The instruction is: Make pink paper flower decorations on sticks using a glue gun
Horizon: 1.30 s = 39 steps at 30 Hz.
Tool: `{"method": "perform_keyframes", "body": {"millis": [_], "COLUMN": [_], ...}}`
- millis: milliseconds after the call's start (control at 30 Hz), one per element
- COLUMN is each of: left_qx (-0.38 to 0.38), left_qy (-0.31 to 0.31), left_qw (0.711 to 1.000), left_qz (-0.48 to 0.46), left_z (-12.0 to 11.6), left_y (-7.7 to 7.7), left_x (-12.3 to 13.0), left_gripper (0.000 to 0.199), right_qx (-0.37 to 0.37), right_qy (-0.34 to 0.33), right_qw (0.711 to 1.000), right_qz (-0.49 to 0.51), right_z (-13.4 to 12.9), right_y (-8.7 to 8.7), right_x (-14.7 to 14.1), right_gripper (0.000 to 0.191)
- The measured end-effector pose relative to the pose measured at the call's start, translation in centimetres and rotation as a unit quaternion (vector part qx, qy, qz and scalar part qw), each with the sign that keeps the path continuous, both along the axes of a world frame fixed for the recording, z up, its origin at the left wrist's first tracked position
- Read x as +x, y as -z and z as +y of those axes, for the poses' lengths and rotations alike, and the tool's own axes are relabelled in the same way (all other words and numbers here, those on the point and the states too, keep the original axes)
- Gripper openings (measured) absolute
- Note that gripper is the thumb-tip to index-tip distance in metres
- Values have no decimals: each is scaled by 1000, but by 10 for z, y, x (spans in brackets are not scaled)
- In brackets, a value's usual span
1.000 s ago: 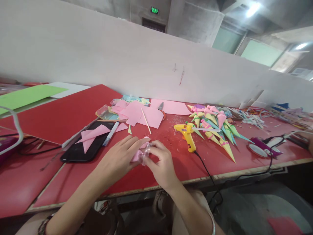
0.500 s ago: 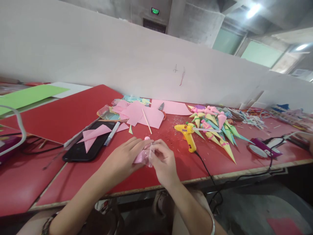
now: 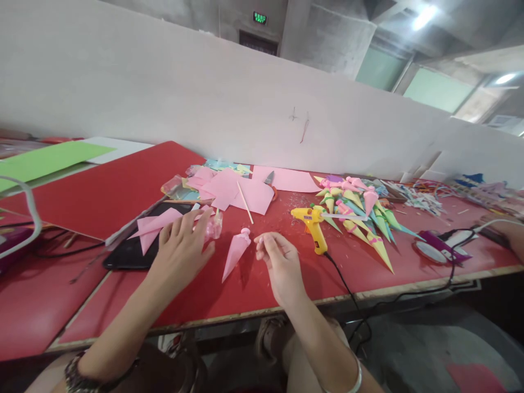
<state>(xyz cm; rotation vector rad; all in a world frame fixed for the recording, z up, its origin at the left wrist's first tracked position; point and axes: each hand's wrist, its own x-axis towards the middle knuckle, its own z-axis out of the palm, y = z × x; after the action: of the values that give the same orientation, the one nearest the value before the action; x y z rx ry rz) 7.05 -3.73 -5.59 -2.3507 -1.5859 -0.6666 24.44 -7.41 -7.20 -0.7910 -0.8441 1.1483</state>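
Note:
A pink paper cone (image 3: 236, 254) with a small rounded pink top lies on the red table between my hands, its point toward me. My left hand (image 3: 180, 248) is left of it, fingers spread and holding nothing. Just beyond those fingers lies a small clear plastic bag (image 3: 213, 225) with pink bits in it, partly hidden. My right hand (image 3: 280, 262), right of the cone and apart from it, has thumb and fingers pinched together. What sits in that pinch is too small to make out; a pinkish speck shows at the fingertips.
A yellow glue gun (image 3: 313, 226) with its black cord lies to the right, beside a pile of coloured paper cones (image 3: 360, 204). Pink paper sheets (image 3: 254, 195), scissors (image 3: 270, 178) and a thin stick (image 3: 245, 202) are behind. A black phone-like slab (image 3: 129, 256) lies left. Another person's hand (image 3: 505, 234) is far right.
The pink cone has left my hands and lies on the table. My left hand has moved left and opened near the plastic bag. My right hand has shifted slightly right, pinching.

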Motion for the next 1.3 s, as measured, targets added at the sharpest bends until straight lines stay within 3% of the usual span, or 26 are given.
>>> {"method": "perform_keyframes", "body": {"millis": [167,233,333,567,767,967,1067,1167,1300], "left_qx": [4,-3,-10,-97,-96,-102,-79,-78,-143], "left_qy": [156,179,158,125,113,110,121,120,104], "left_qw": [988,984,987,987,984,983,982,983,982], "left_qz": [-1,11,13,-40,-96,-109,-124,-115,-73], "left_z": [-4,-5,-6,-17,-19,-16,-11,-6,-6], "left_y": [13,19,24,12,21,21,24,29,28], "left_x": [17,25,31,39,41,37,31,27,28], "left_gripper": [44,41,37,36,45,30,31,34,28], "right_qx": [-5,-5,-3,-10,-1,2,12,21,31], "right_qy": [-15,-16,-6,2,-3,6,12,13,21], "right_qw": [1000,1000,1000,999,998,999,999,999,999], "right_qz": [-4,0,-8,-31,-55,-36,-33,-40,-39], "right_z": [-2,-3,-4,-5,-7,-5,-5,-5,-5], "right_y": [0,-1,-3,-5,-5,-3,-3,-3,-5], "right_x": [0,0,0,-2,-2,0,1,3,3], "right_gripper": [18,19,20,17,19,12,15,20,24]}}
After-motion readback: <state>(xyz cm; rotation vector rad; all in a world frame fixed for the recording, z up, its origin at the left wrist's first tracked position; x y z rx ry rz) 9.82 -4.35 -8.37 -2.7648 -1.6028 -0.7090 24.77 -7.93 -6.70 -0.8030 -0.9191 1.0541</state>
